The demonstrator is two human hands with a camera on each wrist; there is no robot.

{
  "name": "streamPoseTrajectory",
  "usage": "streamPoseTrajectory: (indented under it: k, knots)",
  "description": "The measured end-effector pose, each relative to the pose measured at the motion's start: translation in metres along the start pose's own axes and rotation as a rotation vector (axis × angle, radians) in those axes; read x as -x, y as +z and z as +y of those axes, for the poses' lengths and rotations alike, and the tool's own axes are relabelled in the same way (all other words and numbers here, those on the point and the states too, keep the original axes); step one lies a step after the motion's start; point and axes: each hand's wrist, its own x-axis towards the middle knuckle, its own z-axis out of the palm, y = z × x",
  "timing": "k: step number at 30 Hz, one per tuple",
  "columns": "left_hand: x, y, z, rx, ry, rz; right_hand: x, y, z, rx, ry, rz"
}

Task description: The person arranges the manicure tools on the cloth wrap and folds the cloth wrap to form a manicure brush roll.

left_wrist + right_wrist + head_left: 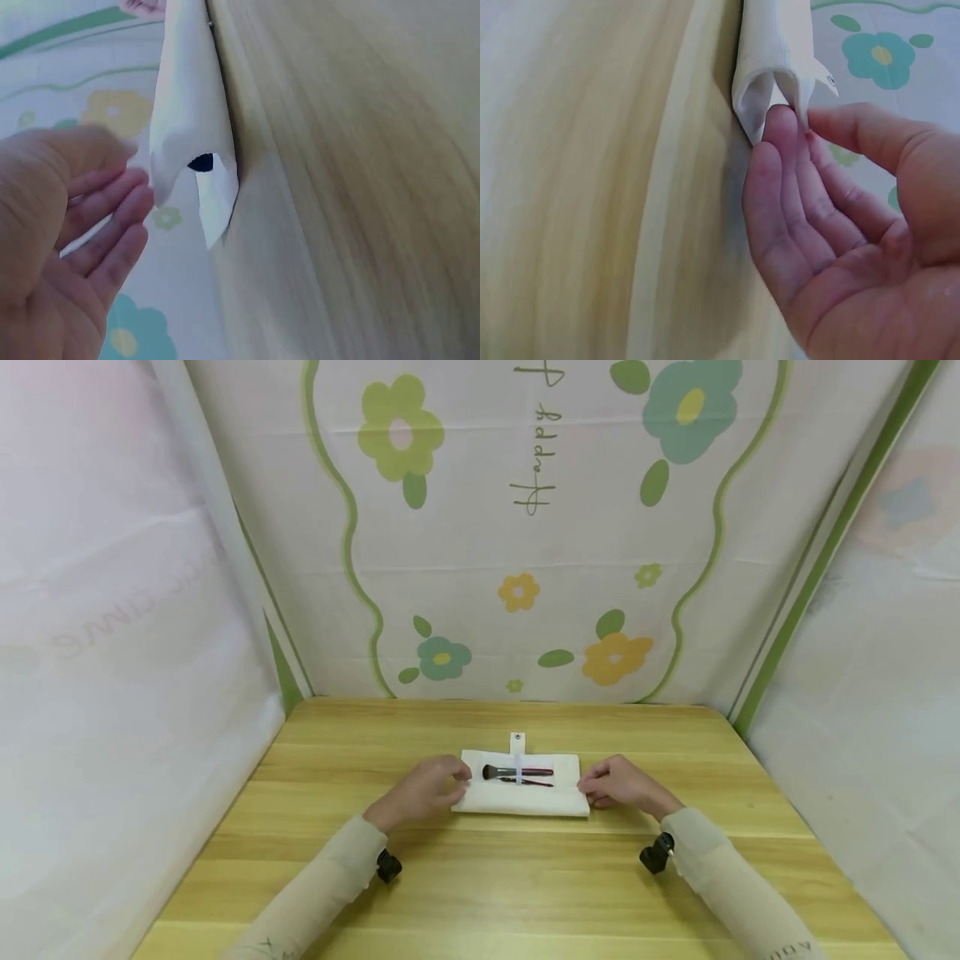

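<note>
A white brush roll (pixel 521 802) lies partly folded on the table, its near part doubled over. A makeup brush (pixel 536 772) with a dark head and red handle lies across it, beside a thinner red-handled brush (pixel 536 783); a pale band crosses both. My left hand (pixel 431 787) is at the roll's left end, thumb and fingers apart, fingertips right at the cloth edge (pixel 159 187). At the opposite end my right hand (pixel 618 782) pinches the edge of the fabric (pixel 802 90) between thumb and fingers. A dark tip (pixel 201 162) shows inside the roll's left end.
The strap (pixel 517 741) with a metal snap points toward the back of the wooden table (pixel 517 885). A floral cloth wall (pixel 480 543) rises at the table's far edge, with white cloth sides left and right. A black wrist camera (pixel 657 853) sits at the right cuff.
</note>
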Motion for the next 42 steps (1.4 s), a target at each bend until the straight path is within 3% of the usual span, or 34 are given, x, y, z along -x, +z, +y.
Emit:
streamPoseTrajectory:
  k: [4,8,11,16,21,25,29,34,42]
  knots:
    - [0.0,0.004,0.004,-0.13,0.11,-0.056,0.0,-0.001,-0.003,-0.02,0.065,0.02]
    - [0.002,0.01,0.005,-0.133,0.081,-0.126,-0.002,0.001,-0.004,-0.014,0.094,0.041]
    - [0.003,0.013,0.005,-0.138,0.052,-0.149,-0.002,0.002,-0.007,0.032,0.053,0.049]
    - [0.004,0.014,0.005,-0.14,0.041,-0.157,0.004,0.0,-0.016,0.282,-0.171,0.053]
    - [0.002,0.015,0.003,-0.123,0.042,-0.168,0.023,0.001,-0.025,0.634,-0.461,0.066]
    - [0.0,0.014,0.002,-0.104,0.046,-0.173,0.037,0.01,-0.028,0.82,-0.63,0.068]
    - [0.0,0.013,0.0,-0.08,0.052,-0.166,0.04,0.02,-0.021,0.888,-0.64,0.079]
    - [0.0,0.013,-0.004,-0.061,0.057,-0.163,0.036,0.026,-0.009,0.886,-0.594,0.109]
    - [0.001,0.01,-0.013,0.087,-0.056,-0.187,0.023,0.019,-0.006,0.777,-0.599,0.072]
